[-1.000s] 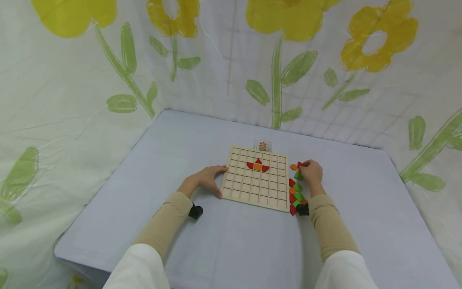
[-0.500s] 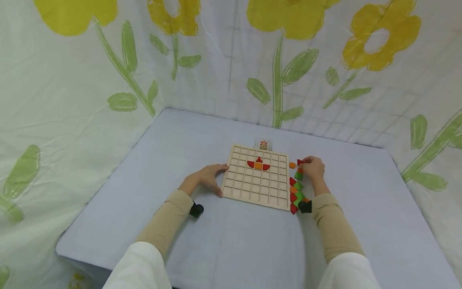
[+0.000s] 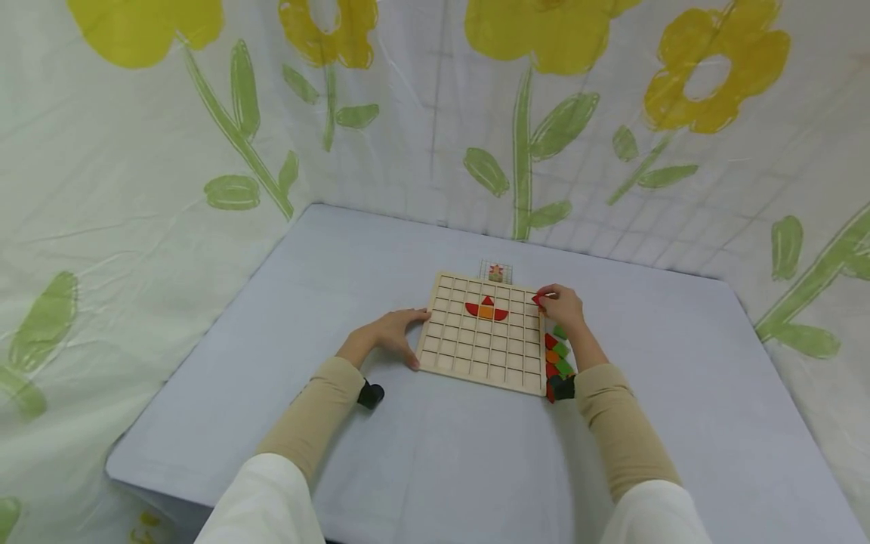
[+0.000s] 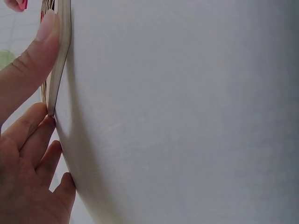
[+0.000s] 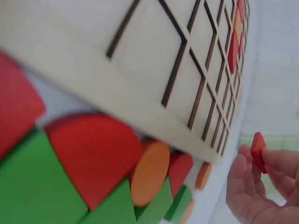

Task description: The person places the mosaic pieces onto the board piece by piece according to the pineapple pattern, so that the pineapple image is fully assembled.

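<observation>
My left hand [image 3: 394,334] lies spread at the left side of a square wooden grid board [image 3: 451,344]. Its thumb [image 4: 39,56] and fingertips touch the board's edge. Thumb and fingers of my right hand [image 3: 566,306] pinch a small red block [image 5: 258,153] over the board's far right corner. Within the grid, an orange square [image 3: 485,311] sits between two red quarter-round blocks [image 3: 501,315], with a red triangle [image 3: 487,301] above it.
Along the board's right edge lie several loose blocks, among them a green block [image 5: 35,182], a red quarter-round block [image 5: 91,156] and an orange round block [image 5: 150,172]. Behind the board is a small pattern card [image 3: 496,271]. A flower-painted curtain [image 3: 408,151] borders the table [image 3: 367,249].
My right hand has picked up the red block from beside the board and carried it left to the board's far right corner. The left hand stays at the board's edge.
</observation>
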Motion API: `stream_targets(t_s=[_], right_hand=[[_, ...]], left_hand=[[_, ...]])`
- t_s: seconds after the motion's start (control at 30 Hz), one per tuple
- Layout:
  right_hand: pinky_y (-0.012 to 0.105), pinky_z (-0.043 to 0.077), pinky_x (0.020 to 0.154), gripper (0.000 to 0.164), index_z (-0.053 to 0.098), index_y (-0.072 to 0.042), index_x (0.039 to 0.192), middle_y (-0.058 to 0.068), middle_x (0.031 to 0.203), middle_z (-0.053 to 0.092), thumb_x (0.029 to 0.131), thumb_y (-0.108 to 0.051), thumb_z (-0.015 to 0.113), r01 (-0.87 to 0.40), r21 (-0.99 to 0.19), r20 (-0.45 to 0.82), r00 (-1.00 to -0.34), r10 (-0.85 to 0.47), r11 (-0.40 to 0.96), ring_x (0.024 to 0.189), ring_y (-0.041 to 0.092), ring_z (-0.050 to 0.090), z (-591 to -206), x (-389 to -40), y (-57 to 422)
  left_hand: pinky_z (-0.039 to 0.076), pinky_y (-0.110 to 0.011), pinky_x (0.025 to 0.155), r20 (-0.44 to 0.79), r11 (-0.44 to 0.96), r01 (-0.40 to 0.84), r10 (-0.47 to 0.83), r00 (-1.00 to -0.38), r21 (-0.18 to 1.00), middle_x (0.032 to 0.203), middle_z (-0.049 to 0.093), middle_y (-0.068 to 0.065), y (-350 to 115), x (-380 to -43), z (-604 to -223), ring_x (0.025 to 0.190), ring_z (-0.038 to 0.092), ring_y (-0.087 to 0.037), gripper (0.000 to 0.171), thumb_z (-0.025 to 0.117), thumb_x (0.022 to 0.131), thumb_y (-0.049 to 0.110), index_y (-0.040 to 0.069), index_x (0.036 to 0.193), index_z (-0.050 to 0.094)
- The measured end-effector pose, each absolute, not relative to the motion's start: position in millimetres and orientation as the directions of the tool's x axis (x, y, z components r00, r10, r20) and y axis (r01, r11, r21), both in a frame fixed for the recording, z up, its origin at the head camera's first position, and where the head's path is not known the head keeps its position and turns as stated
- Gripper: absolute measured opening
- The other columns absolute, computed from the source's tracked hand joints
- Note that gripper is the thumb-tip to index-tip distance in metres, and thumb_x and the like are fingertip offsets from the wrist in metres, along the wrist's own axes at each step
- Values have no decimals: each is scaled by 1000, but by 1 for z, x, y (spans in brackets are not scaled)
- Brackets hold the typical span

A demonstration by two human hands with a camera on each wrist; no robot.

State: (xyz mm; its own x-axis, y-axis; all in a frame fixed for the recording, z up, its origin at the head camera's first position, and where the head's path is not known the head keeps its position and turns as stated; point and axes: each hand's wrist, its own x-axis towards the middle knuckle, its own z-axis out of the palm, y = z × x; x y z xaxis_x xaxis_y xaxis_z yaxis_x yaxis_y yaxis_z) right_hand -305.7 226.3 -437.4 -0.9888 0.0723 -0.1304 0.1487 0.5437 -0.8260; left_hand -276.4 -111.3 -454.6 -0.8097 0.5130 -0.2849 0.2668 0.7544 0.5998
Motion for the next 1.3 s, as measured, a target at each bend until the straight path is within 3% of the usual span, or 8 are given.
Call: stream_targets(t_s=[0.13, 0.23, 0.57, 0.7, 0.83, 0.9, 1.3], right_hand=[[36, 57, 85, 32, 51, 10, 128, 30, 118, 57, 98, -3, 53, 155, -850, -148, -988, 55, 504, 102, 39, 63, -437, -302, 211], [36, 58, 84, 30, 53, 9, 123, 25, 112, 58, 95, -3, 59, 169, -864, -159, -985, 61, 474, 99, 38, 65, -437, -299, 200], [30, 60, 73, 25, 64, 7, 112, 20, 104, 66, 90, -2, 68, 237, -909, -255, -967, -8, 342, 74, 15, 68, -446, -297, 164], [25, 56, 66, 24, 70, 3, 107, 20, 106, 69, 87, -9, 73, 203, -865, -236, -972, -15, 458, 80, 18, 65, -449, -295, 151], [35, 54, 82, 23, 73, 1, 105, 20, 116, 65, 87, -11, 73, 140, -822, -196, -980, -45, 552, 107, 33, 58, -450, -293, 141], [41, 52, 90, 22, 73, 1, 104, 20, 117, 64, 87, -11, 73, 117, -808, -181, -982, -54, 577, 112, 35, 56, -451, -293, 137], [42, 54, 80, 15, 75, 0, 94, 17, 99, 70, 85, -12, 75, 30, -686, -91, -995, -45, 727, 94, 34, 61, -452, -291, 124]], left_hand=[[17, -46, 119, -289, 757, 266, 512, -809, 597, 158, 28, -9, -112, -277, -455, 146, 20, -32, 102, 90, 66, 22, 6, 150, 35], [17, -46, 119, -289, 756, 265, 512, -809, 598, 158, 28, -9, -112, -277, -455, 146, 20, -32, 102, 90, 66, 22, 6, 150, 35], [16, -45, 119, -294, 761, 255, 503, -813, 597, 158, 29, -8, -113, -277, -455, 146, 20, -31, 101, 90, 66, 21, 6, 150, 36], [16, -45, 119, -293, 761, 250, 499, -815, 599, 158, 29, -8, -113, -277, -456, 146, 20, -30, 101, 91, 66, 21, 7, 150, 37], [17, -45, 119, -297, 764, 247, 496, -816, 596, 158, 29, -7, -112, -277, -456, 146, 20, -30, 100, 90, 66, 21, 8, 150, 37], [17, -45, 119, -296, 764, 249, 496, -816, 596, 158, 29, -8, -112, -277, -455, 146, 20, -30, 100, 90, 66, 21, 8, 150, 36], [18, -45, 119, -295, 763, 249, 497, -816, 597, 158, 29, -7, -110, -276, -453, 146, 21, -30, 99, 90, 67, 20, 8, 150, 37]])
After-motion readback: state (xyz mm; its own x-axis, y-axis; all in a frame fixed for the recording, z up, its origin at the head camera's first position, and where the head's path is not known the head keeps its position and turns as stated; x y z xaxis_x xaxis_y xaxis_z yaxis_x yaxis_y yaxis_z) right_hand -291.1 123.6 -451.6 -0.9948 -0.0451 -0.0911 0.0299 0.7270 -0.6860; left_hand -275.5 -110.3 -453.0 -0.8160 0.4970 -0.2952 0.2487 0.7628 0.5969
